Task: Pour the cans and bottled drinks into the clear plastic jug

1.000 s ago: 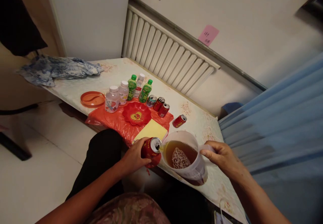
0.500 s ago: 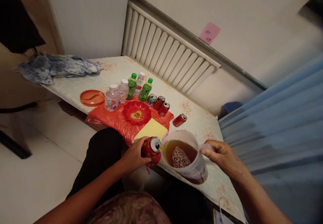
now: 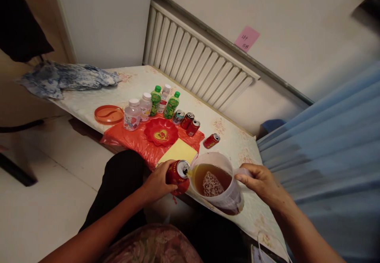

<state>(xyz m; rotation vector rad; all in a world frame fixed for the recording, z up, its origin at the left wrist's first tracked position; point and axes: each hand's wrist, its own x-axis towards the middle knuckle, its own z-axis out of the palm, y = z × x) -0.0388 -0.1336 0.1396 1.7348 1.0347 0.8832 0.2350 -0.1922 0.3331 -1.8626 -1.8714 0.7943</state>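
Observation:
My left hand (image 3: pixel 158 186) is wrapped round a red drink can (image 3: pixel 175 176), its opened top facing the pitcher. With my right hand (image 3: pixel 257 182) I grip the handle of a clear plastic pitcher (image 3: pixel 237 199), which tilts left over the table's front edge. Brown liquid (image 3: pixel 227 176) with a patch of foam bubbles (image 3: pixel 212 184) fills much of it. The pitcher's spout meets the can's opening, and yellowish liquid shows there. A yellow pad (image 3: pixel 179 152) lies just behind the can, partly hidden by my left hand.
A red scalloped plate (image 3: pixel 154 134) rests on red plastic (image 3: pixel 124 136). Behind stand several bottles (image 3: pixel 132 114) and cans (image 3: pixel 192 127); one red can (image 3: pixel 211 140) is apart on the right. An orange lid (image 3: pixel 108 114) and a patterned cloth (image 3: pixel 77 79) lie left. A blue curtain (image 3: pixel 326 136) hangs right.
Almost nothing differs. Both hands keep their hold on the can and the pitcher, in nearly the same place.

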